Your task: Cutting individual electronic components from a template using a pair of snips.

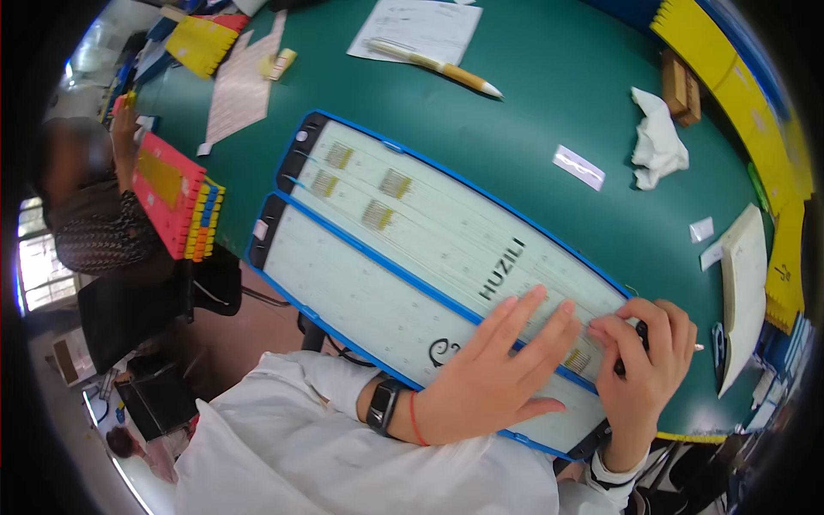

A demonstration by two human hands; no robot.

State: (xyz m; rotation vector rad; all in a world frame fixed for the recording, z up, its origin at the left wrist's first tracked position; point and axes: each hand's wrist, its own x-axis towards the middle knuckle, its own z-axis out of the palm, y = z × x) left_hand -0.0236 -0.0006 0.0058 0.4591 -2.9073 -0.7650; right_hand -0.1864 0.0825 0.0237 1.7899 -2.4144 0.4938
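Note:
A long blue-edged case (429,232) lies opened out across the table's near edge, its two pale panels side by side. Thin lines run along the far panel, and small yellowish comb-like pieces (396,183) sit towards its left end. My left hand (493,369) rests palm down over the case's right half, fingers spread. At the right end, my right hand (644,356) is closed, fingertips pinched at the panel. A slim dark tool (642,333) is tucked among its fingers, its tip poking out to the right. What the fingertips pinch is hidden. Another comb-like piece (577,359) shows between my hands.
Beyond the case, the green table (515,129) holds a paper sheet (421,26), a pen (446,69), a small label strip (578,167) and crumpled tissue (658,142). A notepad (743,287) and yellow boards (738,94) line the right. Another person (103,197) sits at left beside a red board (167,193).

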